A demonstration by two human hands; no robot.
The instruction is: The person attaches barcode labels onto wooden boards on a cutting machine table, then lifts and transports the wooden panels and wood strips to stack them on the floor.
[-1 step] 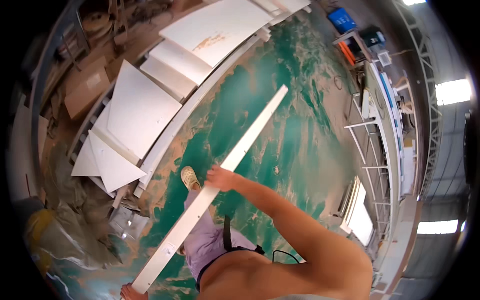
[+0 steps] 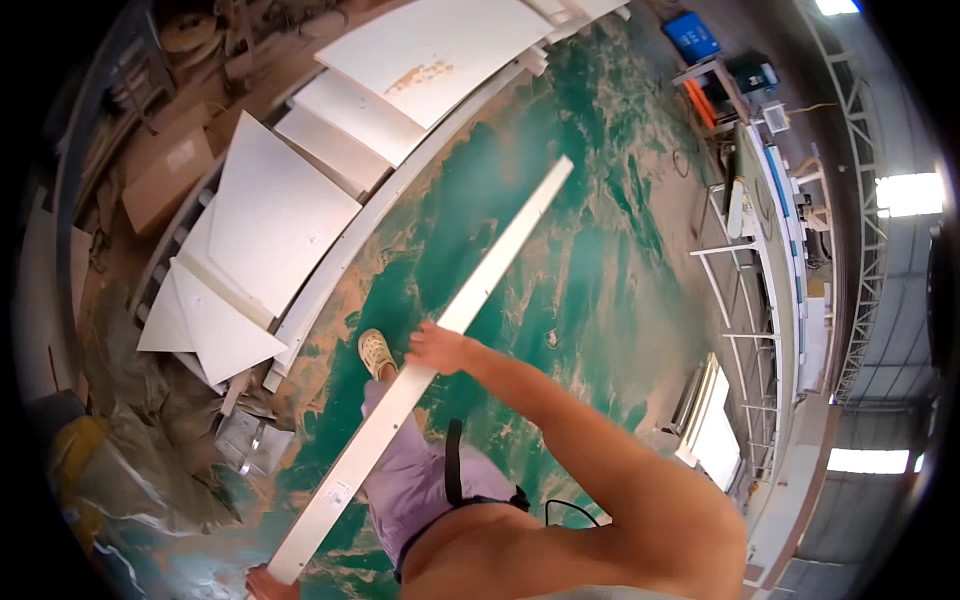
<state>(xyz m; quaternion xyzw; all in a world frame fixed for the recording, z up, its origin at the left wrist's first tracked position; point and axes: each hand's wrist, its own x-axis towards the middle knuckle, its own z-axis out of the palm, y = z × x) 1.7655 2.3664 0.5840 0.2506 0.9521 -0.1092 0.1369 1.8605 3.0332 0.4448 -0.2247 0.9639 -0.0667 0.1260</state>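
Observation:
A long, narrow white board with small dark holes along its face and a small label near its lower end slants across the view in front of my body. My right hand is closed around its middle, fingers wrapped over the edge. At the bottom left, my left hand grips the near end; the picture's lower edge cuts part of it off. The board's far end points up and to the right over the green floor, touching neither the panels nor the racks.
White panels lie overlapping on a low roller stand to the left, near a cardboard box. A crumpled plastic sheet lies at lower left. Metal racks line the right side, with leaning panels and a blue box farther back.
The board and both hands have shifted very slightly, the board's far end a little up. The surroundings have moved a bit in the view; both grips stay the same.

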